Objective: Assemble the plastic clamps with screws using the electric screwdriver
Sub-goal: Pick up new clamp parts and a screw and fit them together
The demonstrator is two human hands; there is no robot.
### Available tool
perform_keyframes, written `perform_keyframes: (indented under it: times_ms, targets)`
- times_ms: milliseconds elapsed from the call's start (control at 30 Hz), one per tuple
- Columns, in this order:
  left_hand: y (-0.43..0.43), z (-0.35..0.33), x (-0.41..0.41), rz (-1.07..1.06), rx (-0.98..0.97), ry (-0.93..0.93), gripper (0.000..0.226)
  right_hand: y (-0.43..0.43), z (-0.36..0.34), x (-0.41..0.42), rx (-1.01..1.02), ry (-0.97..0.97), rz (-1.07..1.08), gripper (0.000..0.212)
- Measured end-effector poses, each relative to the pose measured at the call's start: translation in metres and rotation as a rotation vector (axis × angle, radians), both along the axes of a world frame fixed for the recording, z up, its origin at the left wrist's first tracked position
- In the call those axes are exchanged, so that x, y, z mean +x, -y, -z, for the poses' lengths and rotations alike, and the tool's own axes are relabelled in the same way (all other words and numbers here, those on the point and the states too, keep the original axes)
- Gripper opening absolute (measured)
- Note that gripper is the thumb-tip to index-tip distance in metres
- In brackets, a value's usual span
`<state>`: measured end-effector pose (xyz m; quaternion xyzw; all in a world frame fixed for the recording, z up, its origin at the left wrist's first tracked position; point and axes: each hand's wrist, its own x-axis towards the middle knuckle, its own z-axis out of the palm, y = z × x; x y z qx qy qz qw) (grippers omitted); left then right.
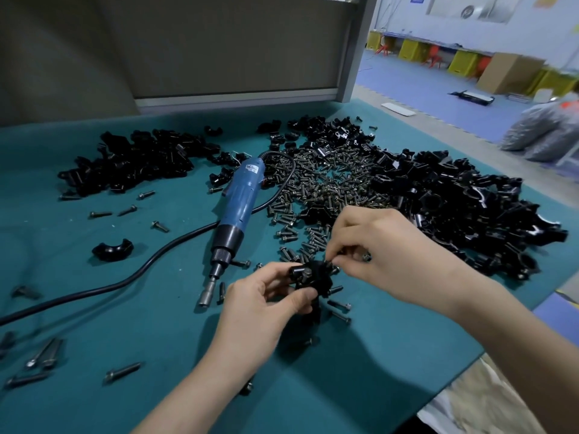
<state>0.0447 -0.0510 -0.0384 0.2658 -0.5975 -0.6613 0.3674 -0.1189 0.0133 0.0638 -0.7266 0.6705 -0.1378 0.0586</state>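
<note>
**Step in hand (est.):** fitting screws by hand, before driving.

1. **Clamp** [315, 280]: black plastic, held just above the table [376, 355], front centre. The left hand [266, 303] grasps it from below-left, thumb and fingers curled round the body.
2. **Right hand** [385, 252]: fingertips pinch at the clamp's upper-right edge. The pinched item is mostly hidden, prob. a screw. A spare screw [365, 256] sits tucked in the curled fingers.
3. **Electric screwdriver** [235, 211]: lies flat on the table, nobody holding it, to the left of both hands and nearer the left hand. Its long axis runs far-to-near. The bit end points toward the person and lies near the left hand. The cable exits the far end and loops off left. Est.: the right hand must drop its screws and reach across the clamp, or the clamp changes hands.
4. **Surface:** green covering. The screw pile [322, 183] lies beyond the hands, w/ clamp piles at far left [134, 161] and right [454, 202] and loose screws scattered about.
5. **Room:** grey panel [219, 42] behind the table. At right are a blue floor [423, 98], yellow bins [410, 50] and a cardboard box [507, 73].
</note>
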Motion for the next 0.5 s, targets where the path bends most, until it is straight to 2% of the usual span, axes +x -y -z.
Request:
perform_keyframes:
  times_ms: [200,267,367,500]
  targets:
    - [0.001,0.001,-0.001,0.004,-0.023,0.017,0.027,0.002,0.000,0.004,0.053,-0.016,-0.083,0.008]
    - [0.000,0.001,-0.001,0.011,-0.027,0.013,0.028,0.003,0.001,0.003,0.029,0.148,-0.041,0.007]
    - [0.001,0.003,0.000,0.005,-0.047,0.030,0.030,0.004,0.008,-0.007,0.038,0.511,0.081,0.013]
    - [0.001,0.003,0.000,0.003,-0.072,0.078,0.031,0.000,0.023,-0.012,0.062,0.731,0.133,0.012]
